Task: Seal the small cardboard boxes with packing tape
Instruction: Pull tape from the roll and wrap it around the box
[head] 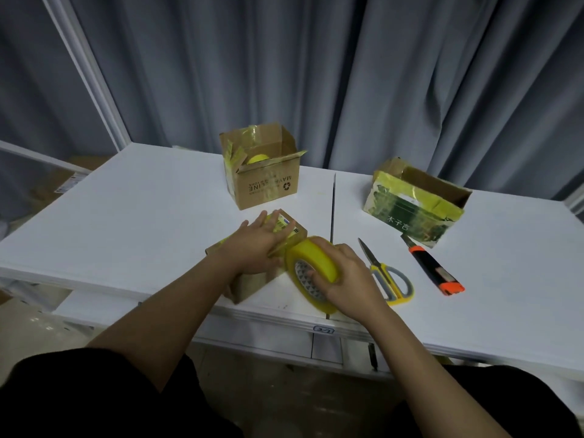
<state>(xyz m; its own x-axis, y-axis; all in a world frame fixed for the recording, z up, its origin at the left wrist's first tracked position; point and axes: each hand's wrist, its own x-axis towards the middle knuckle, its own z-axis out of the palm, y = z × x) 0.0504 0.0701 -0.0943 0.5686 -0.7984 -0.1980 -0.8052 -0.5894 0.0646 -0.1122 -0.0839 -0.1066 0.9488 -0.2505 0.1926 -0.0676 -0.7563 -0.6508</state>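
Box (252, 279) under flat, spread left hand (256, 245); right hand (344, 276) grips tape roll (311, 270).

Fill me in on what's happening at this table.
A person is taping a small cardboard box shut at the near edge of the white table. The left hand lies flat on the box top, and the right hand grips a yellow tape roll against the box's right side. Scissors and a utility knife lie to the right. Two other boxes, a brown box and a green printed box, stand open farther back.
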